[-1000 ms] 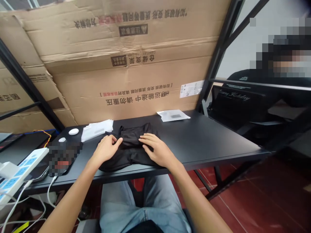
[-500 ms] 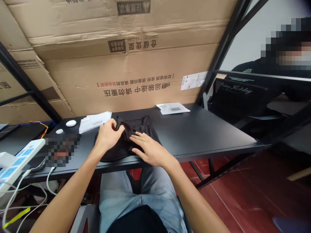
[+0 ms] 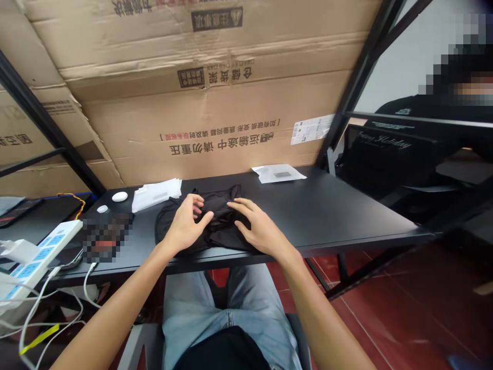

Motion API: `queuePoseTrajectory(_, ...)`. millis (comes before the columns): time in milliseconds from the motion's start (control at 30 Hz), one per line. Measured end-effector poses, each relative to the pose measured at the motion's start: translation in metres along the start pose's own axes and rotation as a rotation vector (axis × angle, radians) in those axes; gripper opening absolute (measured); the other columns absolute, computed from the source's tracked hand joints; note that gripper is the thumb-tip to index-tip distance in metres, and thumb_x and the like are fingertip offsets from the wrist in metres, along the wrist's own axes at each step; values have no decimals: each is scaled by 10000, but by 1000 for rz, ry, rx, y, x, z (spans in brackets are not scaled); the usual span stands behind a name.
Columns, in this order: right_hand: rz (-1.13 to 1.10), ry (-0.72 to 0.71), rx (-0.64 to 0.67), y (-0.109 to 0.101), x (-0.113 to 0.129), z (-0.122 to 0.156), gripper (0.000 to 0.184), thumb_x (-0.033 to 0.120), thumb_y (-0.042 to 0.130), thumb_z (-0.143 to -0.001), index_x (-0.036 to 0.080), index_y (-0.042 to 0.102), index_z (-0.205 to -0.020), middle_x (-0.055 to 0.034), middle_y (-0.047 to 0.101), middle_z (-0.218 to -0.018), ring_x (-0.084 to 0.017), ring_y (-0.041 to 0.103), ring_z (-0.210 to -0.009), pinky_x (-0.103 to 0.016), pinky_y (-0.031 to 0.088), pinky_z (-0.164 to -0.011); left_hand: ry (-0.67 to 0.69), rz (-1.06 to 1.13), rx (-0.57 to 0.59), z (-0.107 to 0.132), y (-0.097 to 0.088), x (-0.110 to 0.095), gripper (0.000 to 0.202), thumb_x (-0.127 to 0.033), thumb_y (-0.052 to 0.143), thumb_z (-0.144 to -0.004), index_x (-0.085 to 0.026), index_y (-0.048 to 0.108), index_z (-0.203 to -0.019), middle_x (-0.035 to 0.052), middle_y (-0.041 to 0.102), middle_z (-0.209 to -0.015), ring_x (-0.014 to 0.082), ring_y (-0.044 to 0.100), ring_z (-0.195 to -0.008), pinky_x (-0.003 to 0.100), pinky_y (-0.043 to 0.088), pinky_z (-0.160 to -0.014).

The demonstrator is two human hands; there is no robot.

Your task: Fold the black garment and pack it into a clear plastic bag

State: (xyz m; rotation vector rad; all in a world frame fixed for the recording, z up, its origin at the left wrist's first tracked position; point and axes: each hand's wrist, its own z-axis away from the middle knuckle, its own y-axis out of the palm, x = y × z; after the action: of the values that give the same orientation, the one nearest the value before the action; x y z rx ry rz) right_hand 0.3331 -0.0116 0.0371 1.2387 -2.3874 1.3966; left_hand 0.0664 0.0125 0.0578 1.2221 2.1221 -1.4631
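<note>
Parted further, left hand (image 3: 187, 224) and right hand (image 3: 262, 229) touch crosswise black garment (image 3: 221, 216).

A cloth garment (image 3: 219, 210) lies on the bench (image 3: 327, 205), with the left hand (image 3: 185, 226) and right hand (image 3: 258, 228) resting on it. From the garment, paper packets (image 3: 156, 196) lie at ten o'clock, a paper sheet (image 3: 279, 173) at two, and a power strip (image 3: 42, 252) at eight, by the bench's left end. Cardboard sheets (image 3: 215, 118) stand behind the bench at twelve.

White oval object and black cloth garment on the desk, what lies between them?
In the head view, a stack of white flat packets lies between the white oval object and the black cloth garment.
</note>
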Motion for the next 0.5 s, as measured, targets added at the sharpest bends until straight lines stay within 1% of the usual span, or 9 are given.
queuePoseTrajectory(33, 7, -12, 41, 2, -2, 1, 487, 170, 602, -1008, 299, 648, -1475, -96, 613, -1581, -298, 632, -1432, -504, 520, -1230, -71, -85, -14, -1, -2, 0, 383, -525, 716, -969, -244, 610, -1206, 98, 740, -1176, 246, 733, -952, 399, 584, -863)
queuePoseTrajectory(67, 18, -13, 67, 5, -3, 2, 470, 166, 584, -1015, 295, 658, -1461, -97, 614, -1578, -299, 640, -1423, -508, 522, -1231, -135, -173, 6, -2, -4, 0, 379, -583, 684, -980, -239, 639, -1131, 103, 752, -1105, 271, 733, -947, 414, 566, -866)
queuePoseTrajectory(133, 45, -1, 84, 8, -6, 3, 419, 161, 577, -1016, 280, 687, -1402, -103, 652, -1515, -300, 696, -1333, -499, 567, -1180, -226, -286, 117, -5, -6, -2, 455, -690, 614, -990, -242, 670, -939, 110, 766, -974, 330, 735, -968, 444, 530, -889)
queuePoseTrajectory(200, 70, -2, 84, 9, -9, 3, 396, 156, 591, -1002, 278, 700, -1363, -103, 679, -1457, -297, 734, -1249, -484, 604, -1122, -269, -272, 206, -10, -2, -4, 503, -727, 611, -972, -249, 654, -818, 104, 767, -900, 355, 734, -965, 437, 510, -877)
queuePoseTrajectory(267, 92, -14, 80, 9, -12, 3, 387, 156, 605, -987, 283, 709, -1337, -98, 691, -1427, -296, 750, -1205, -472, 627, -1081, -284, -161, 217, -16, 7, -6, 429, -653, 713, -922, -248, 630, -805, 82, 757, -874, 326, 723, -907, 401, 505, -835)
queuePoseTrajectory(333, 104, -29, 73, 9, -15, 3, 378, 155, 603, -981, 287, 715, -1317, -94, 697, -1416, -298, 754, -1198, -465, 637, -1062, -285, 16, 193, -21, 18, -8, 319, -494, 800, -871, -242, 608, -835, 53, 736, -875, 274, 702, -876, 363, 509, -821)
queuePoseTrajectory(400, 105, -43, 60, 9, -17, 3, 387, 140, 566, -991, 290, 714, -1316, -92, 703, -1408, -297, 756, -1197, -459, 638, -1062, -308, 255, 160, -25, 29, -12, 234, -344, 794, -860, -237, 588, -885, 23, 707, -890, 219, 679, -866, 332, 525, -838)
queuePoseTrajectory(500, 94, -77, 33, 6, -15, 4, 429, 129, 515, -1008, 290, 694, -1364, -100, 698, -1423, -298, 745, -1231, -462, 632, -1087, -432, 669, 103, -29, 37, -21, 196, -219, 708, -887, -244, 524, -948, -11, 659, -887, 169, 663, -831, 328, 575, -830)
